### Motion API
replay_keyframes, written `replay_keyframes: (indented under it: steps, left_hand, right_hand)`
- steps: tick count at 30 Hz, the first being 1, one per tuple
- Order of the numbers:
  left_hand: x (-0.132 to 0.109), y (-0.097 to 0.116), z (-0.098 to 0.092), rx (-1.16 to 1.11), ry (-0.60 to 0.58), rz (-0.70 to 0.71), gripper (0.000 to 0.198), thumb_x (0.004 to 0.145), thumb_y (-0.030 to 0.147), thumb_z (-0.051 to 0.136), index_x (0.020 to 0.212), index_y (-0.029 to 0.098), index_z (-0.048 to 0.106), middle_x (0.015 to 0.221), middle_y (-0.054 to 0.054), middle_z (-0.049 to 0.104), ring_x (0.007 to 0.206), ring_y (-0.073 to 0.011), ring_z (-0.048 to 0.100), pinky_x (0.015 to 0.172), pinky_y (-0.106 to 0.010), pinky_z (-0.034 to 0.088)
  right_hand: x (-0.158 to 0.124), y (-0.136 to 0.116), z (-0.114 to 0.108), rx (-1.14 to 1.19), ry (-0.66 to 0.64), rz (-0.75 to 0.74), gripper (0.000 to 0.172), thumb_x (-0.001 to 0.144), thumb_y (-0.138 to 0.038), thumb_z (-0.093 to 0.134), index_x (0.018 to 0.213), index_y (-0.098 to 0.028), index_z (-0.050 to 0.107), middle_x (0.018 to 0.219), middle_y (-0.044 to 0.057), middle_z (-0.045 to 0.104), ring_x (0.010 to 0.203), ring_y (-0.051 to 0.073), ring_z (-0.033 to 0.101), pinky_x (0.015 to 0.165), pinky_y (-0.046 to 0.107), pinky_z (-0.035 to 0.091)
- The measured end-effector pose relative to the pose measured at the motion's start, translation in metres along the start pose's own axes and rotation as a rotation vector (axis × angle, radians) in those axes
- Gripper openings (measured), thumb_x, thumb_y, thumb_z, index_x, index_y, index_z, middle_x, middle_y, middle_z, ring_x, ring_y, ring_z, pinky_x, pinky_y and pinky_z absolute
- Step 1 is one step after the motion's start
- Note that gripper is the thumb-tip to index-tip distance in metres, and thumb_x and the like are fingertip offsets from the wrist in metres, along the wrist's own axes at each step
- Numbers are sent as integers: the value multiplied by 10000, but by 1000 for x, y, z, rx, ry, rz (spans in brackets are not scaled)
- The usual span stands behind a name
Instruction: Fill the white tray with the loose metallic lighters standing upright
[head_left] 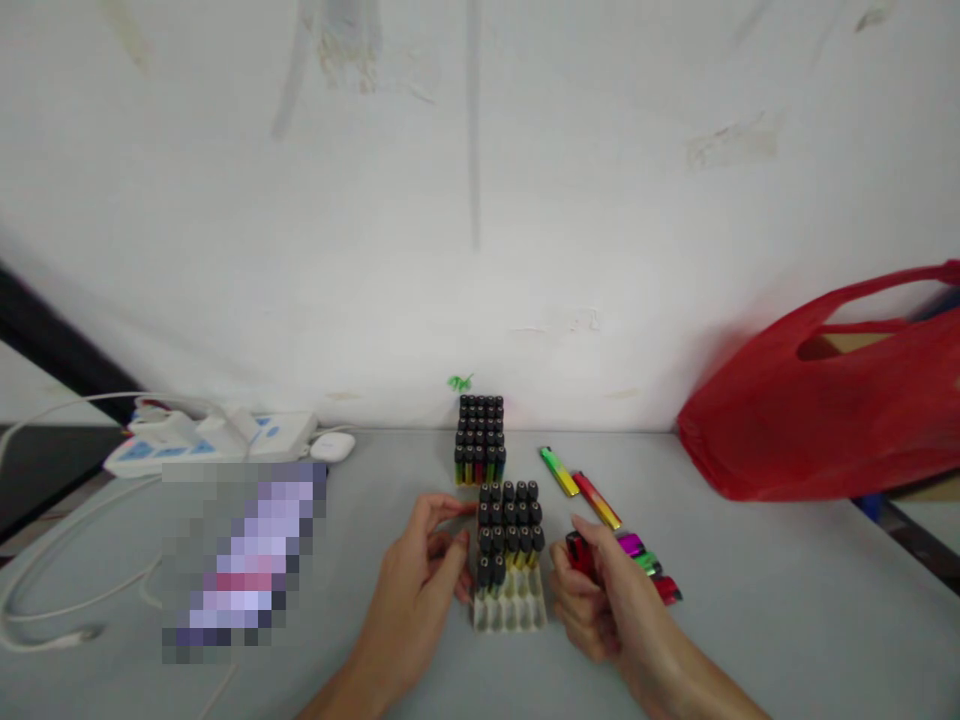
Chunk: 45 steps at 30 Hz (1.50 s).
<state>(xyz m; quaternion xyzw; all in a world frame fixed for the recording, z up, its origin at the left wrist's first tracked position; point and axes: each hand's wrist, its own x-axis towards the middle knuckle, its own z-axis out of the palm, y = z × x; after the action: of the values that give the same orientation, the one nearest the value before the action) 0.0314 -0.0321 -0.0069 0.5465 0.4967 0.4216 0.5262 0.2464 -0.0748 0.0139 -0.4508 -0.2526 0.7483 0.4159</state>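
Note:
A pale moulded tray [511, 615] stands in front of me, with several black-topped lighters [510, 515] upright in its back rows and bare hollows at the front. My left hand [424, 575] is at the tray's left side, fingers bent and thumb against its edge. To the right of the tray, my right hand [600, 595] is closed around a red lighter [579, 552] with a dark top. Beyond my right hand lie a purple lighter [631, 544], a green lighter [648, 563] and another red lighter [667, 590], partly hidden by the hand.
Behind the tray stands a block of black-topped lighters [480, 438]. A green-yellow lighter [559, 472] and a red-gold lighter [598, 500] lie right of it. A red bag [825, 420] sits far right. Leftward are a power strip [281, 437], white cables and a pixelated item [251, 555].

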Motion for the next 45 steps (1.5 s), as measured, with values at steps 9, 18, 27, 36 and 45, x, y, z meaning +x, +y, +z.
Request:
replay_keyframes:
  steps: [9, 18, 27, 36, 45]
  left_hand:
    - [1, -3, 0, 0, -6, -1, 328, 1004, 476, 663, 1203, 224, 594, 1233, -121, 786, 712, -209, 756, 583, -332, 628]
    - [1, 0, 1, 0, 0, 1, 321, 982, 483, 676, 1159, 227, 601, 1179, -107, 804, 648, -195, 737, 570, -327, 614]
    - [1, -6, -1, 12, -18, 7, 315, 1016, 470, 653, 1207, 230, 582, 1250, -118, 778, 706, -204, 751, 588, -335, 632]
    - [-1, -4, 0, -11, -18, 0, 314, 1004, 462, 673, 1203, 229, 600, 1250, -120, 786, 702, -208, 757, 590, -336, 631]
    - [0, -3, 0, 25, -14, 7, 331, 999, 479, 658, 1189, 219, 582, 1155, -110, 786, 708, -210, 742, 584, -329, 618]
  right_hand:
    - [3, 8, -4, -35, 17, -55, 536, 973, -650, 545, 649, -266, 358, 532, -110, 207, 471, 93, 117, 438, 267, 85]
    - [2, 8, -3, -26, -16, -41, 607, 975, -738, 548, 648, -259, 369, 548, -104, 236, 475, 89, 138, 441, 257, 112]
    - [8, 5, -7, -72, 66, -33, 689, 866, -872, 626, 652, -233, 482, 544, -103, 233, 497, 77, 98, 476, 253, 48]
    - [8, 6, -8, -48, 74, -56, 699, 850, -888, 659, 661, -231, 509, 548, -99, 216, 505, 88, 105, 479, 249, 89]
    - [7, 4, -4, -50, 107, -39, 714, 809, -909, 671, 664, -224, 525, 536, -102, 242, 493, 77, 135, 482, 248, 105]
